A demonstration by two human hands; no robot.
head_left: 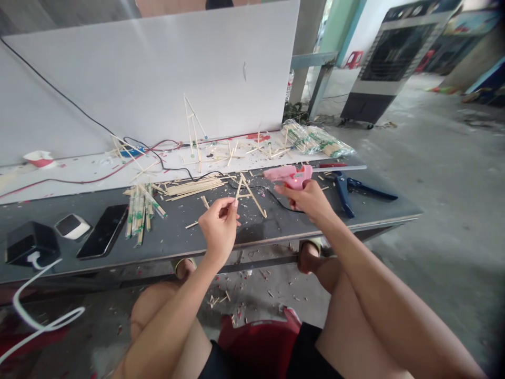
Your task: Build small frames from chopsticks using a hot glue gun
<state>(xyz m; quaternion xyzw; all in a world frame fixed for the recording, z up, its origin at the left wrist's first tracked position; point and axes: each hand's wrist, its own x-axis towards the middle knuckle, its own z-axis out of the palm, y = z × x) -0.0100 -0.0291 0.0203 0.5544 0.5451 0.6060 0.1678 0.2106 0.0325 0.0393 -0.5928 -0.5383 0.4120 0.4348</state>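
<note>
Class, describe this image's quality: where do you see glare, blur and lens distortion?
Head view: faint glare streaks the upper left of the white panel; head view: the far-right background looks smeared; head view: the air cooler leans, probably from wide-angle distortion; head view: the pink glue gun looks sharper.

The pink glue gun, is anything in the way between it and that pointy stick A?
No, nothing visible stands between the pink glue gun in the right hand and the stick A held by the left hand.
</note>
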